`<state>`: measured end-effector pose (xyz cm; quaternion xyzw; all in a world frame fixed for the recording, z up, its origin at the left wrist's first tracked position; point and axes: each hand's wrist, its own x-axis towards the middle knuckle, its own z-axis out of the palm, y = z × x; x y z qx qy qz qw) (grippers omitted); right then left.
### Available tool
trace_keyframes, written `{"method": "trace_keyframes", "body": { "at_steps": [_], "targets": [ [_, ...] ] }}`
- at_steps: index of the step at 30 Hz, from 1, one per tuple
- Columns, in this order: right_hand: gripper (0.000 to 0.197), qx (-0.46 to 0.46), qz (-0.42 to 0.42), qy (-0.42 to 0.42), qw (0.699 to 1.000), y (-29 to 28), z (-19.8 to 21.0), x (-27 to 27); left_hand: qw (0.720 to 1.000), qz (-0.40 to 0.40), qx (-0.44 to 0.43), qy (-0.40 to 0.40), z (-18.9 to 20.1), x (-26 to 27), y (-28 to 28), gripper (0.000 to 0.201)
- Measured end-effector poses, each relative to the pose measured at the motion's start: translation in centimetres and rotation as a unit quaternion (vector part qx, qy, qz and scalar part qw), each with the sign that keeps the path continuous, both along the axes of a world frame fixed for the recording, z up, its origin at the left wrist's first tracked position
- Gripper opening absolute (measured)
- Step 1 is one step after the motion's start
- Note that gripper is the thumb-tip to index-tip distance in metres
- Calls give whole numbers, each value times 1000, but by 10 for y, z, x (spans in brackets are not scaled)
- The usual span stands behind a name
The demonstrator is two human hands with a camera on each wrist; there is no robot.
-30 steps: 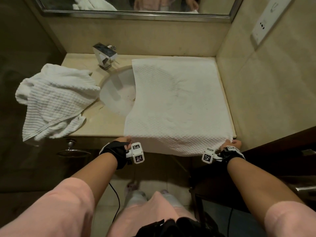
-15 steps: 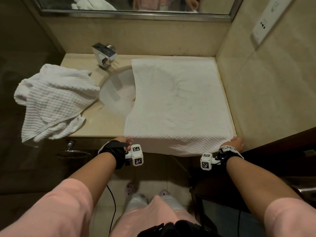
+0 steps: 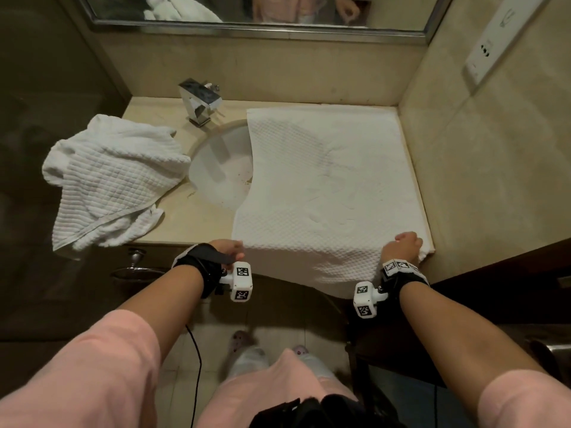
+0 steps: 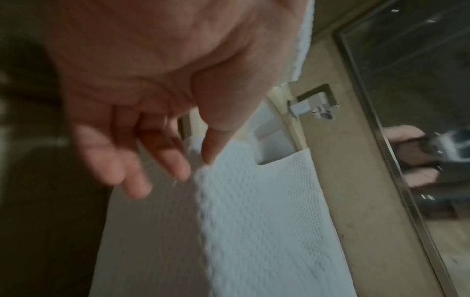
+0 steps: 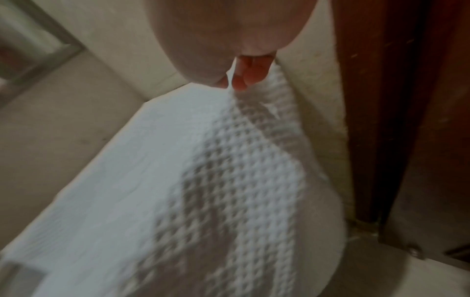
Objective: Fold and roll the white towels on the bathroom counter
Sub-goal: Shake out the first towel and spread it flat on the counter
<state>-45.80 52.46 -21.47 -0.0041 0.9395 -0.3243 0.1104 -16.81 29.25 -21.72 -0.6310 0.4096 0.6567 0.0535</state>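
Note:
A white waffle-weave towel point(image 3: 324, 186) lies spread flat over the right half of the beige counter point(image 3: 185, 223) and covers part of the sink point(image 3: 222, 174). Its near edge hangs over the counter's front. My left hand point(image 3: 234, 247) pinches the near left corner between thumb and fingers, as the left wrist view shows: left hand point(image 4: 197, 168), towel point(image 4: 254, 221). My right hand point(image 3: 401, 242) pinches the near right corner and holds it slightly raised; the right wrist view shows the hand point(image 5: 232, 85) and the towel point(image 5: 178, 160). A second white towel point(image 3: 108, 180) lies crumpled at the counter's left end.
A chrome faucet point(image 3: 200, 100) stands behind the sink. The mirror point(image 3: 247, 10) runs along the back wall. The tiled right wall with a switch plate point(image 3: 500, 35) borders the towel's right edge. A dark wooden frame point(image 5: 381, 100) stands by my right hand.
My right hand has raised the near right corner and moved it a little forward over the counter edge. The left hand has stayed at its corner.

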Motion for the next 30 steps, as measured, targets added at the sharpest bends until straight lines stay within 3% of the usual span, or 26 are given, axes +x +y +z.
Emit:
{"method": "trace_keyframes", "body": {
  "at_steps": [2,7,13,18,23,30],
  "targets": [
    [19,10,64,15,998,-26,9,13,1000,-1,1,2,17,-1,-7,15],
    [14,-21,206,13,978,-84,22,35,1000,3,7,21,36,4,-51,45],
    [23,20,311,-53,949,-148,30,51,997,36,-45,54,65,-5,-89,30],
    [29,68,334,-70,937,-201,29,62,997,28,-37,65,61,-14,-132,27],
    [28,196,361,-90,907,-252,24,71,997,3,-17,70,54,-31,-178,23],
    [35,271,328,-116,898,-287,10,97,996,-53,7,70,42,-60,-220,25]
  ]
}}
